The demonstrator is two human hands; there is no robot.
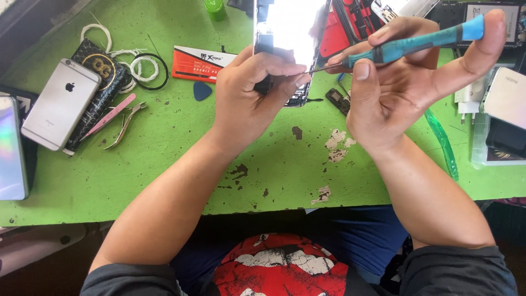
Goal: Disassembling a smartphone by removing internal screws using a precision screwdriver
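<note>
I see the left hand [249, 90] clamped around the lower edge of an opened phone [287, 38] propped on the green table [164, 164], while the right hand [400, 82] pinches a teal-handled screwdriver [408, 46], its tip at the phone's edge beside the left fingertips.

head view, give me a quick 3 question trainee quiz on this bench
1. True or false: the right hand holds a teal screwdriver.
2. What does the left hand steady? A) opened phone B) pink tweezers C) white charger
3. What colour is the table?

Key: 1 true; 2 A; 3 green.
</note>
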